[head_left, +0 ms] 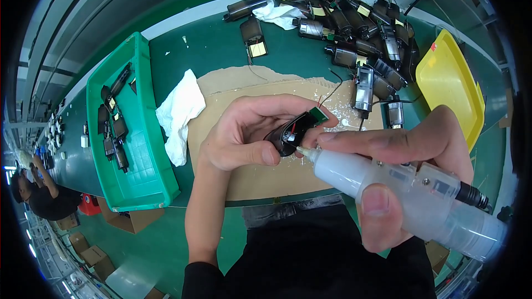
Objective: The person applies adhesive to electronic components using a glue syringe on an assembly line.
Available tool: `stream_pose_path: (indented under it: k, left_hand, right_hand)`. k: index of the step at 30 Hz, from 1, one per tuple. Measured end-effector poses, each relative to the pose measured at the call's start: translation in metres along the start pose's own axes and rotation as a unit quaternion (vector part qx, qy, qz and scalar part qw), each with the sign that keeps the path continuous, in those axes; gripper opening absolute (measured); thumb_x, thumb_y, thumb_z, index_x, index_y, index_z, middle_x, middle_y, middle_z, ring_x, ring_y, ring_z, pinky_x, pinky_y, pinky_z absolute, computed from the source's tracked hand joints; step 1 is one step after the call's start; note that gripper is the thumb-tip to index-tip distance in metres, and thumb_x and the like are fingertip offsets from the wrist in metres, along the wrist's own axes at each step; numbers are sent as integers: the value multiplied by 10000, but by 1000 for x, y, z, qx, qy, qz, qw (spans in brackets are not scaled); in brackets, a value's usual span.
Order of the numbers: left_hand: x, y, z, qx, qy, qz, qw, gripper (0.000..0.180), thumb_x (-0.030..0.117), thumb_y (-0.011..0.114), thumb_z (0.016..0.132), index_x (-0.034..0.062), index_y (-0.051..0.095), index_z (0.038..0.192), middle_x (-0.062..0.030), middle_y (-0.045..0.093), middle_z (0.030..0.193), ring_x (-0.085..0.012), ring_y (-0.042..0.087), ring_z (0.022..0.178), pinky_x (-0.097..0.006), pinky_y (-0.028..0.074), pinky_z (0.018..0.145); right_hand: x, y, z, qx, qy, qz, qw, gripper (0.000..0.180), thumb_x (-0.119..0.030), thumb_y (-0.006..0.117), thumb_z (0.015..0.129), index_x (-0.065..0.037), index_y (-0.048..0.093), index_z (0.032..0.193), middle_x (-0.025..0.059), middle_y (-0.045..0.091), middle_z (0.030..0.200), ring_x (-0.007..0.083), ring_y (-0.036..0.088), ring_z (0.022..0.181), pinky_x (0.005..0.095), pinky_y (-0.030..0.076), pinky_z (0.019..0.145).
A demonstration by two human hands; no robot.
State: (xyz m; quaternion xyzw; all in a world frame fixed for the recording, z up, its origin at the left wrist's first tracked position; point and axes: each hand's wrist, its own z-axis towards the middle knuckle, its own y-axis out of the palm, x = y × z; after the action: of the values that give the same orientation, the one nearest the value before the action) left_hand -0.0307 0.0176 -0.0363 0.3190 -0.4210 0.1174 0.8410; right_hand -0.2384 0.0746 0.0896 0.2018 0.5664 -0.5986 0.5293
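Note:
Between the thumb and fingers of my left hand [244, 138] is a small black plastic housing [289, 134]. A green circuit board [318, 114] sticks out of its upper end, and thin wires rise from there. My right hand [399, 171] grips a translucent white glue dispenser [354, 171] with a narrow tip and a black hose fitting at its back. The tip points left and meets, or nearly meets, the lower edge of the housing; I cannot tell if it touches. Under both hands lies a brown cardboard sheet [244, 182] with white spots.
Many black housings with wires [343, 22] are piled at the far right. A yellow tray [449, 77] stands right of them. On the left is a green tray [166, 180] holding several black parts, beside a white cloth [183, 111]. Another person [47, 191] sits far left.

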Motion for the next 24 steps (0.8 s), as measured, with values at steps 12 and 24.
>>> stream_pose_path:
  k: [12, 24]
  left_hand:
    - [0, 2, -1, 12, -4, -1, 1000, 682, 222, 732, 784, -138, 431, 1279, -248, 542, 1233, -286, 537, 1143, -372, 429, 966]
    - [-2, 3, 2, 16, 3, -24, 1000, 684, 206, 737, 786, -135, 421, 1287, -256, 529, 1251, -283, 536, 1144, -370, 433, 959]
  right_hand:
    - [1, 4, -2, 33, -1, 27, 999, 270, -31, 663, 779, 73, 464, 928, 258, 650, 949, 161, 630, 754, 246, 520, 700]
    - [17, 8, -5, 58, -52, 50, 996, 402, -181, 652, 818, 53, 338, 907, 292, 646, 883, 297, 685, 799, 362, 574, 732]
